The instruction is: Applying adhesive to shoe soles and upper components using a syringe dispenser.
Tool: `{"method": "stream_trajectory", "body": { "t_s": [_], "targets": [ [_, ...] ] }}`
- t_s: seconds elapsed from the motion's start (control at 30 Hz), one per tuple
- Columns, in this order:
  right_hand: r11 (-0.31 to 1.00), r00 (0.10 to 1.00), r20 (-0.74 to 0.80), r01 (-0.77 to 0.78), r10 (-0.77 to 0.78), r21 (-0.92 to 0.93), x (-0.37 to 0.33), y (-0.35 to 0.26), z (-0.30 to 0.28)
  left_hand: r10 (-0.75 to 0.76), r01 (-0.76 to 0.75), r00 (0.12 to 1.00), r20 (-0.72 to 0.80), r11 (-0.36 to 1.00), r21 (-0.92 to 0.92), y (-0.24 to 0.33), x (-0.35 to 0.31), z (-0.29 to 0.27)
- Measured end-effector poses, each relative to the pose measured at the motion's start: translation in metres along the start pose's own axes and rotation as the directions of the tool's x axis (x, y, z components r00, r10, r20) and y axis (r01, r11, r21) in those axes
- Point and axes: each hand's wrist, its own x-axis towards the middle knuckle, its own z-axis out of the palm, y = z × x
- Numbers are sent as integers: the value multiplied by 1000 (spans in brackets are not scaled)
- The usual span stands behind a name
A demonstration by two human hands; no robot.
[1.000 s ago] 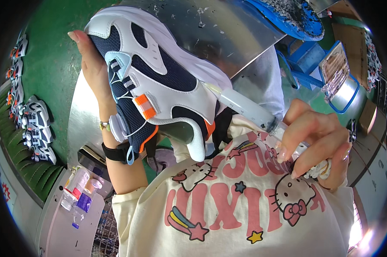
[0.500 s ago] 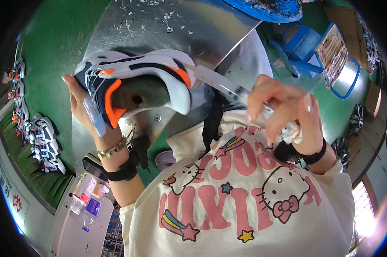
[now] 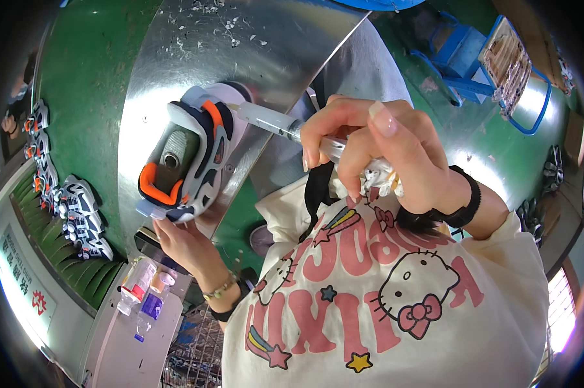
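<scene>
A grey, navy and orange sneaker (image 3: pixel 222 158) is tilted over the metal tabletop, its opening toward me. Inside it sits a dull green shoe last (image 3: pixel 180 147) with a round hole. My left hand (image 3: pixel 191 252) grips the sneaker at its toe end, fingers partly hidden beneath. My right hand (image 3: pixel 389 145) is closed round a clear syringe (image 3: pixel 269 120) with whitish contents. Its tip points left at the sneaker's heel, close to the edge of the sole; whether it touches I cannot tell. Crumpled white material (image 3: pixel 379 178) shows under the right palm.
White scraps lie on the metal tabletop (image 3: pixel 266 64). Several similar sneakers (image 3: pixel 81 216) stand in a row on a green rack at left. Plastic bottles (image 3: pixel 151 307) rest on a pale surface at lower left. A blue chair (image 3: pixel 505 71) stands at far right.
My left hand has turned the sneaker and brought it lower, moving from its side to the toe. My right hand has moved left and slightly up with the syringe, toward the heel.
</scene>
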Motion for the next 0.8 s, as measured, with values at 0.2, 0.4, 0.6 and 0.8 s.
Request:
{"method": "stream_trajectory", "body": {
  "t_s": [0.2,0.4,0.6,0.8],
  "targets": [
    [941,938,89,-329,336,-83,3,-17,10,-114,114,993,8,989,-93,-12,-46,-31],
    [973,972,55,-231,230,10,-5,-10,23,-208,217,976,70,965,-149,-15,-65,-46],
    [967,965,62,-253,255,-27,-8,-17,32,-310,367,908,281,913,-181,-14,-73,-48],
    [935,935,84,-335,345,-115,-9,-25,34,-265,422,752,604,897,-132,-44,-69,-53]
  ]
}}
